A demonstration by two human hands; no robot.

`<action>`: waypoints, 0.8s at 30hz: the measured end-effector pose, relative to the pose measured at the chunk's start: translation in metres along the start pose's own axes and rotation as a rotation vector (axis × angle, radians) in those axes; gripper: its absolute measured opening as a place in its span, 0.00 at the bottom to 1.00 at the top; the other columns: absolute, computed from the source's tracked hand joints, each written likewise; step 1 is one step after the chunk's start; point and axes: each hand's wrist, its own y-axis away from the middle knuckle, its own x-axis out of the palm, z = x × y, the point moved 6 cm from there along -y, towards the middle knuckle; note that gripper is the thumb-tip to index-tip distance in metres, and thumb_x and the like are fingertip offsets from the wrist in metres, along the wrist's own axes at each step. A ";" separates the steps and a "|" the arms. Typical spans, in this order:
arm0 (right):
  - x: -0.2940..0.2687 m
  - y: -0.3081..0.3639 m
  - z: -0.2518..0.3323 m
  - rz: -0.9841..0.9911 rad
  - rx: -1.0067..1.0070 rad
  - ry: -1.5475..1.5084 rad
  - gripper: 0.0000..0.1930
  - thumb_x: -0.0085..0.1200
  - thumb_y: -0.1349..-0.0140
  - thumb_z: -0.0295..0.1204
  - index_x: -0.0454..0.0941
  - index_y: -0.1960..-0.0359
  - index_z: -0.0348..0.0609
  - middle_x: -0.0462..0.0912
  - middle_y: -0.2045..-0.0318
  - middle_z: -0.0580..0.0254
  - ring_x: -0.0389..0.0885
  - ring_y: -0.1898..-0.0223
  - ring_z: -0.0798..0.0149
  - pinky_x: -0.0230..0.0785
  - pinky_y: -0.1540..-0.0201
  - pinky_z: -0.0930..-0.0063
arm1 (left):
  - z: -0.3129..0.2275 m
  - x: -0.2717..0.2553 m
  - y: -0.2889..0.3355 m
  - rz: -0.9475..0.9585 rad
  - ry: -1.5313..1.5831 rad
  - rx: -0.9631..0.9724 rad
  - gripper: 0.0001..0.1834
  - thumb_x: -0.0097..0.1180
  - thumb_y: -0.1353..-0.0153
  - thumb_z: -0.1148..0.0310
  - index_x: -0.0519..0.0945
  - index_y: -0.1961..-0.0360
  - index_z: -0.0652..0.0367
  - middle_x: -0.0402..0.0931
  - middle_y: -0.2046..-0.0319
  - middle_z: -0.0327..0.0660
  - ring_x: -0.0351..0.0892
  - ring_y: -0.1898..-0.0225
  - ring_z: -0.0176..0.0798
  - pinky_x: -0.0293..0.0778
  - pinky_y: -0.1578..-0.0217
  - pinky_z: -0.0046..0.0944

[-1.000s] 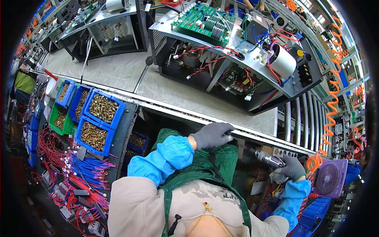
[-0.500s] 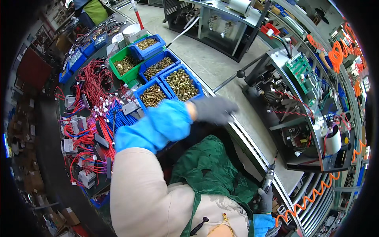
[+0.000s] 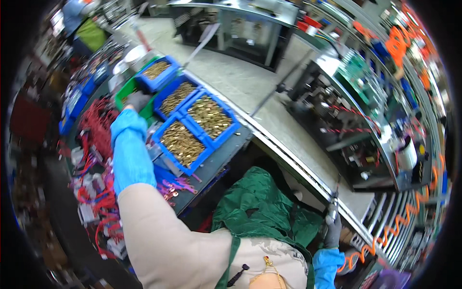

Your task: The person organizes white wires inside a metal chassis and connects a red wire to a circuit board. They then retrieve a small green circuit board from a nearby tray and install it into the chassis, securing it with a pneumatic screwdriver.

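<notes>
Motion blur softens the whole view. The left hand (image 3: pixel 138 100), in a grey glove, covers most of the green bin (image 3: pixel 126 91) beneath it; its finger posture cannot be resolved. The right hand (image 3: pixel 332 231) wraps a screwdriver (image 3: pixel 332 210) whose tip is indistinct. The fasteners in the blue bins (image 3: pixel 192 126) to the right of the left hand are too small to identify.

A single view comes from the person's head, on the left side, looking steeply down over the chest and green apron (image 3: pixel 262 212). It faces forward and to the left, across the parts bins (image 3: pixel 192 127) toward the grey workbench (image 3: pixel 250 82), which runs slantwise to the upper left. The body sits closest, at the lower edge; the open machine case (image 3: pixel 356 130) lies farther off on the right. The wide lens bends straight edges near the dark round rim, and the picture is blurred
</notes>
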 end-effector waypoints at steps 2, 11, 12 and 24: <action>0.011 0.015 0.008 -0.033 0.094 0.015 0.28 0.58 0.50 0.35 0.69 0.46 0.44 0.69 0.68 0.71 0.68 0.71 0.75 0.66 0.73 0.80 | -0.015 -0.001 0.000 -0.060 -0.281 0.051 0.28 0.45 0.44 0.46 0.76 0.49 0.53 0.72 0.47 0.55 0.71 0.45 0.57 0.68 0.46 0.48; 0.049 0.038 0.001 0.125 0.118 0.001 0.31 0.60 0.49 0.40 0.66 0.44 0.42 0.73 0.68 0.65 0.74 0.77 0.73 0.69 0.76 0.79 | 0.074 0.046 -0.088 -0.183 -0.563 0.319 0.20 0.41 0.42 0.77 0.76 0.50 0.56 0.74 0.52 0.52 0.73 0.50 0.56 0.71 0.49 0.47; 0.049 0.042 0.000 0.104 0.132 -0.033 0.31 0.59 0.48 0.40 0.66 0.44 0.42 0.74 0.69 0.65 0.74 0.77 0.72 0.69 0.75 0.78 | 0.066 0.042 -0.092 -0.135 -0.481 0.165 0.19 0.42 0.42 0.76 0.75 0.49 0.57 0.76 0.54 0.52 0.74 0.51 0.56 0.72 0.50 0.48; 0.058 0.050 0.006 0.175 0.168 -0.193 0.31 0.59 0.47 0.39 0.63 0.43 0.40 0.74 0.70 0.63 0.75 0.76 0.71 0.71 0.73 0.77 | 0.124 0.073 -0.122 -0.122 -0.603 0.129 0.12 0.48 0.41 0.64 0.79 0.62 0.58 0.80 0.66 0.54 0.81 0.63 0.54 0.77 0.65 0.49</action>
